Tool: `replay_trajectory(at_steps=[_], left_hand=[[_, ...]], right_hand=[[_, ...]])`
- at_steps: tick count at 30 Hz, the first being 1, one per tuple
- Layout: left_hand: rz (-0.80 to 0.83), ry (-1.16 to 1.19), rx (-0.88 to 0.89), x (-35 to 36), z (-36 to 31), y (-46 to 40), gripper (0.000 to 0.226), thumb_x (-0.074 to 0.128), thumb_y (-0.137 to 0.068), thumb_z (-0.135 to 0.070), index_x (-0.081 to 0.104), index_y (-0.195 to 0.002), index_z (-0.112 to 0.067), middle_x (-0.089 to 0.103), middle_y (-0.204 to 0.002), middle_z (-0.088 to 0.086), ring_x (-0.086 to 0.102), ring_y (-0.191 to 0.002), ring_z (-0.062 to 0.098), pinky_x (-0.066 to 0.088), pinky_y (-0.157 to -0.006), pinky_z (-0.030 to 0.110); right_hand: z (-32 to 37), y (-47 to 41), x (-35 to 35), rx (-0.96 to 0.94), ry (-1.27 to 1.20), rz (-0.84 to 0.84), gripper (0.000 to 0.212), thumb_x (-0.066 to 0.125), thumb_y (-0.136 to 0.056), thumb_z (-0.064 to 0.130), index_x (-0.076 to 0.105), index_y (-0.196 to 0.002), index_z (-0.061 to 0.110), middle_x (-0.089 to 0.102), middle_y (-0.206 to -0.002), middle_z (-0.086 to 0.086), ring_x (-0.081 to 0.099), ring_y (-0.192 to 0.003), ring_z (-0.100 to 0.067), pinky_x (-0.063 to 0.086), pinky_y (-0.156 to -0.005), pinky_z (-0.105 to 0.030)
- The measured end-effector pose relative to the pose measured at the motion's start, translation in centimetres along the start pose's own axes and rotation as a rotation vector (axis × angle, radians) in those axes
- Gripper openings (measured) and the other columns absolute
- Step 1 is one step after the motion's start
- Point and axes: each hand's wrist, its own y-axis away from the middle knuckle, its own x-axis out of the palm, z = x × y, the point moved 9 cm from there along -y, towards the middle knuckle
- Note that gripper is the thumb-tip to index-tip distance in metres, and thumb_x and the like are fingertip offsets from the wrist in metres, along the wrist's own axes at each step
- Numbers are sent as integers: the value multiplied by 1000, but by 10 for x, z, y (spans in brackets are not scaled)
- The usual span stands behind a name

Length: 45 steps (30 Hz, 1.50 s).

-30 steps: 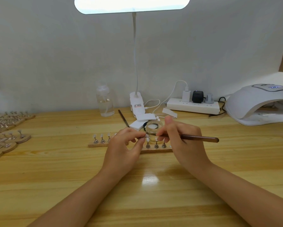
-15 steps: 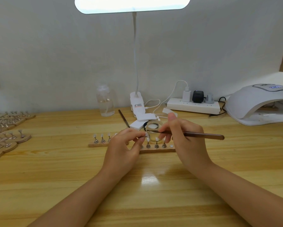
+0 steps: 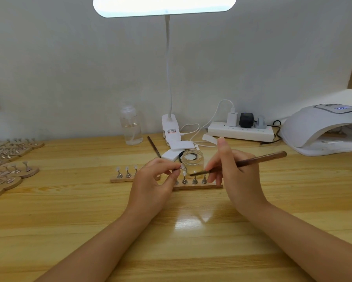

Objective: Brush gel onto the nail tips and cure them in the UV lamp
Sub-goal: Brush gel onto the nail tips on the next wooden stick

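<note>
While my left hand [image 3: 152, 180] pinches a small clear nail tip on its metal stand [image 3: 182, 168], my right hand [image 3: 232, 176] grips the slim brown wooden-handled brush [image 3: 252, 160]. Its long axis slants down-left, bristles just right of the tip, above the wooden holder strip [image 3: 197, 187] on the desk [image 3: 191, 231].

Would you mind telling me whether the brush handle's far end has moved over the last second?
Yes. The brush handle's far end has swung up and away from the person, toward the power strip; the right hand grips it.

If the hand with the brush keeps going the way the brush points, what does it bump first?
Probably the nail tip pinched by the left hand. The right hand aims the brush leftward at it; the glass jar sits just behind, though depth is unclear.
</note>
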Motion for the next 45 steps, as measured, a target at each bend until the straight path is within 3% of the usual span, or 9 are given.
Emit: replay_trajectory(at_steps=[5, 10, 13, 16, 20, 25, 34, 42, 45], left_hand=[[-34, 41, -11, -5, 0, 0, 31, 72, -72, -4, 68, -80, -34, 65, -85, -7, 59, -86, 6, 46, -77, 16], [-37, 63, -27, -6, 1, 0, 25, 73, -71, -6, 69, -76, -31, 67, -81, -11, 60, -81, 3, 46, -77, 17], [-29, 61, -41, -5, 2, 0, 25, 73, -71, -6, 69, -74, -31, 68, -77, -9, 61, -79, 7, 48, -76, 23], [-34, 65, -54, -5, 3, 0, 25, 73, -71, -6, 68, -74, -30, 67, -78, -8, 60, -78, 8, 48, -76, 27], [-39, 66, -52, -6, 2, 0, 28, 73, -71, -6, 67, -72, -34, 66, -76, -9, 58, -76, 6, 47, -75, 24], [-37, 63, -60, -6, 3, 1, 27, 73, -71, -7, 67, -73, -33, 66, -77, -8, 58, -77, 6, 46, -76, 22], [-38, 62, -65, -5, 2, 0, 26, 73, -72, -6, 66, -72, -32, 66, -75, -8, 59, -76, 10, 47, -77, 26], [-32, 50, -58, -5, 1, -1, 29, 73, -72, -5, 66, -73, -32, 66, -75, -9, 57, -74, 8, 45, -73, 19], [-44, 54, -61, -6, 1, 0, 31, 73, -72, -4, 65, -71, -34, 65, -73, -10, 55, -73, 6, 42, -70, 12]], right_hand=[[3, 1, 1, -30, 6, 14, 39, 46, -79, 45, 66, -66, 15, 65, -59, -4, 56, -47, -8, 47, -49, -17], [2, 5, 2, -70, 6, 11, 48, 37, -90, 41, 66, -64, 12, 63, -57, -10, 58, -49, -22, 48, -48, -23], [6, 7, 5, -133, 56, 41, 42, 37, -93, 34, 65, -68, 14, 64, -58, -5, 58, -51, -11, 44, -52, -14], [5, 10, 12, -145, 91, 102, 38, 39, -90, 32, 65, -66, 19, 63, -56, -1, 59, -51, -6, 45, -52, -14], [5, 10, 13, -134, 57, 100, 42, 44, -88, 42, 64, -59, 19, 61, -50, -1, 59, -48, -7, 44, -49, -14], [7, 10, 13, -167, 99, 103, 36, 42, -90, 33, 64, -65, 19, 63, -55, 4, 59, -51, -3, 45, -52, -12], [3, 10, 13, -109, 62, 98, 42, 40, -88, 40, 65, -64, 15, 64, -55, -1, 59, -52, -3, 44, -52, -11], [5, 10, 14, -142, 87, 102, 41, 41, -92, 35, 65, -66, 15, 63, -56, 4, 58, -53, -1, 44, -54, -10], [1, 11, 12, -85, 42, 83, 47, 41, -92, 39, 65, -58, 16, 62, -50, -3, 57, -47, -3, 43, -49, -11]])
